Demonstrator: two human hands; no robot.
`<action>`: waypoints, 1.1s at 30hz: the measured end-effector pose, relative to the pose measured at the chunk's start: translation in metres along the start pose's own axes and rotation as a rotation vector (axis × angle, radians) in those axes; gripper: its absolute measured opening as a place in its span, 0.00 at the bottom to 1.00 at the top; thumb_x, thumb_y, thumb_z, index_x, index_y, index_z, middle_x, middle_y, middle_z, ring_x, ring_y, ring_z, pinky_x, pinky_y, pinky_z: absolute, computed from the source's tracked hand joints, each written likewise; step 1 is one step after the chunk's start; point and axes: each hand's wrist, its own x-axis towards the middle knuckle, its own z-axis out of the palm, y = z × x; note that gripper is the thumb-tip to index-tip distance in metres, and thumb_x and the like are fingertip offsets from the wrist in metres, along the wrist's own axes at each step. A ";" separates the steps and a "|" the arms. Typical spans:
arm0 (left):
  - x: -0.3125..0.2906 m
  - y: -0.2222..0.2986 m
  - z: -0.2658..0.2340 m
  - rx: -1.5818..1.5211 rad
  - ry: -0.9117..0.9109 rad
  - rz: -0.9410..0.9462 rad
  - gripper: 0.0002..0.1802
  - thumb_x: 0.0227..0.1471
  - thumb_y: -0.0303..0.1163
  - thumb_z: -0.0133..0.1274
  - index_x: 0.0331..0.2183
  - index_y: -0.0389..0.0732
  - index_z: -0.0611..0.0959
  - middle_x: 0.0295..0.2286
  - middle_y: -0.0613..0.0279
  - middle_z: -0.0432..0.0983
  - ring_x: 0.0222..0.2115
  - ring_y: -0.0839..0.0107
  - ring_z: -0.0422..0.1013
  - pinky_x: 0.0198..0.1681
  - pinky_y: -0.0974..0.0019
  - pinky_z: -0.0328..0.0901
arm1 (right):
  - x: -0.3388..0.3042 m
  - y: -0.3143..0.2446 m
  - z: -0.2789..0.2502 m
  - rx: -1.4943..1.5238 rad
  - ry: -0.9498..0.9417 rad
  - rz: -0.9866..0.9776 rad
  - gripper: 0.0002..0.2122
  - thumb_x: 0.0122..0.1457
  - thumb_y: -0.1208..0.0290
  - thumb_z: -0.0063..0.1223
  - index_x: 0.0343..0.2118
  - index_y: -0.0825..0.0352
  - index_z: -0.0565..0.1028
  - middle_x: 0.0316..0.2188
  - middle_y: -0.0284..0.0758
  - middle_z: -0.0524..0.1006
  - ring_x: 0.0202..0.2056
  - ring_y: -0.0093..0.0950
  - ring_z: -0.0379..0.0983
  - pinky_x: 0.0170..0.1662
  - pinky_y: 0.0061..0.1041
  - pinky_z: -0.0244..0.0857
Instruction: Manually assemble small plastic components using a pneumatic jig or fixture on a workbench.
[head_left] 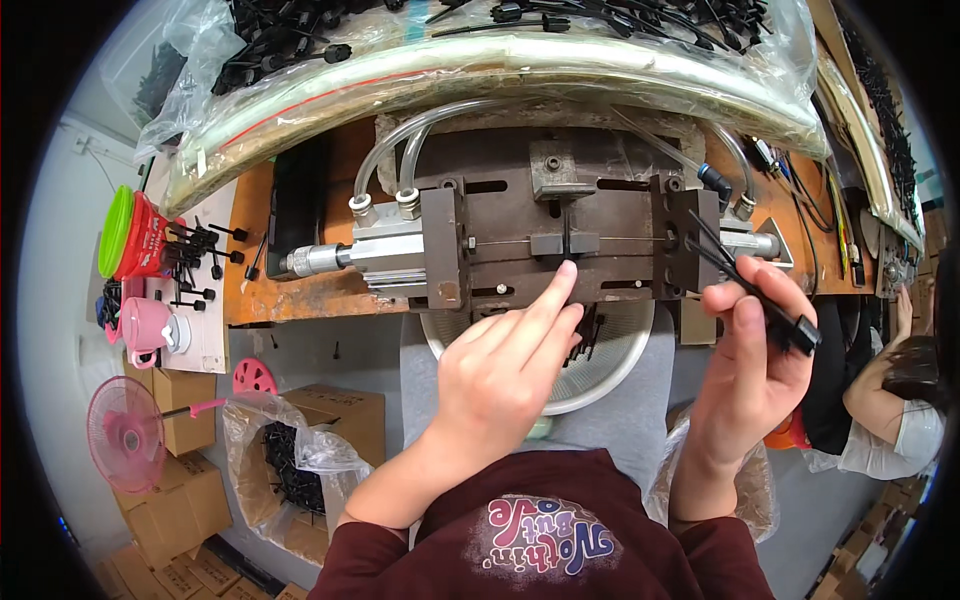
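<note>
- Three o'clock: slim, solid-black plastic pieces with blocky heads (778, 316).
- Twelve o'clock: a dark-brown slotted metal plate (510, 150).
- Ten o'clock: a silver-grey boxy metal cylinder (385, 250).
- Nine o'clock: an orange-brown wooden bench top (300, 303), marked with darker stains; a lime-green round plastic dish (115, 230); a bright-red plastic container (148, 240) printed in white; a pale-pink rounded plastic mug (142, 325).
- Eight o'clock: a see-through pink round plastic fan (127, 435); tan square cardboard boxes (175, 505) with darker print.
- Six o'clock: a maroon short-sleeved cloth shirt (450, 540), its lettering pink and violet-blue, edged white on a pale speckled patch.
- Four o'clock: a white round plastic basket (622, 370); light-grey cloth trousers (648, 400).
</note>
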 end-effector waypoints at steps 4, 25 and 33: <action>0.010 0.000 0.001 0.142 -0.037 0.021 0.14 0.38 0.28 0.65 0.32 0.37 0.84 0.44 0.57 0.79 0.24 0.71 0.75 0.29 0.71 0.68 | -0.005 -0.002 -0.006 -0.144 -0.081 -0.091 0.09 0.57 0.87 0.51 0.42 0.76 0.73 0.42 0.46 0.74 0.32 0.31 0.79 0.42 0.24 0.71; 0.007 0.018 -0.035 -0.540 0.030 -0.064 0.23 0.35 0.21 0.69 0.39 0.36 0.85 0.34 0.56 0.80 0.27 0.67 0.76 0.29 0.70 0.72 | -0.010 0.015 0.010 -0.684 -0.351 -0.671 0.13 0.41 0.85 0.65 0.34 0.73 0.80 0.32 0.36 0.75 0.27 0.29 0.74 0.27 0.25 0.69; 0.004 0.003 -0.008 0.009 -0.043 0.014 0.17 0.38 0.25 0.64 0.35 0.35 0.84 0.45 0.56 0.78 0.34 0.64 0.76 0.36 0.64 0.71 | -0.009 0.009 0.003 -0.485 -0.334 -0.417 0.22 0.52 0.68 0.65 0.47 0.76 0.73 0.47 0.47 0.70 0.44 0.40 0.76 0.48 0.33 0.74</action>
